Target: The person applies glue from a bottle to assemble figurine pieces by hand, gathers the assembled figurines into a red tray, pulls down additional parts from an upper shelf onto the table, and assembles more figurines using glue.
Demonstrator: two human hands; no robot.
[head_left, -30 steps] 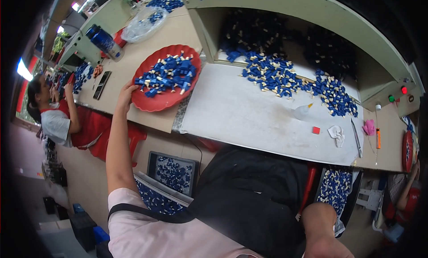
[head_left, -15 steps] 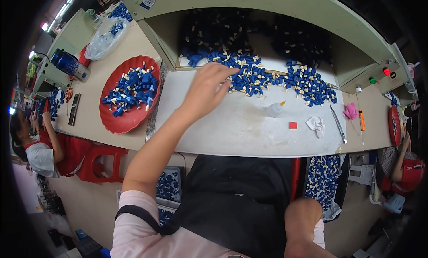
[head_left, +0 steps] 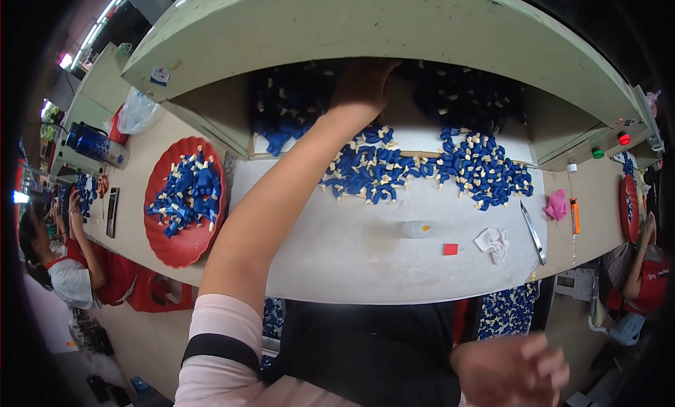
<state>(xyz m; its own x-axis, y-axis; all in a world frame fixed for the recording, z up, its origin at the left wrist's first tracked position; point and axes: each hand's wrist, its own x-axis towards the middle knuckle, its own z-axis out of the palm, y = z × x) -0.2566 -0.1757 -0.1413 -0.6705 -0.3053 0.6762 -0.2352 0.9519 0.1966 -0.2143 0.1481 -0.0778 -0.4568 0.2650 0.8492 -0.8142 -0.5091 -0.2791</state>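
My left hand (head_left: 365, 80) reaches deep into the shaded cubby of the pale green cabinet (head_left: 337, 31), among small blue parts with cream tips (head_left: 478, 94). Its fingers are lost in shadow, so whether they hold anything is hidden. More of the blue and cream parts (head_left: 380, 171) spill out of the cubby onto the white work surface (head_left: 330, 245). Low at the right, beside my black apron (head_left: 365, 351), my right hand (head_left: 517, 368) is raised off the table. Slightly blurred, its fingers are loosely bent and apart, with nothing visible in them.
A red scalloped dish (head_left: 158, 242) of blue parts stands left. On the table lie a small translucent bottle (head_left: 416, 229), a red square (head_left: 451, 249), crumpled white tissue (head_left: 494, 244) and tweezers (head_left: 532, 231). Co-workers (head_left: 74, 266) sit on both sides.
My left hand has moved from the front of the pile deeper into the cubby. My right hand has come up into view at lower right. The view has shifted toward the cabinet.
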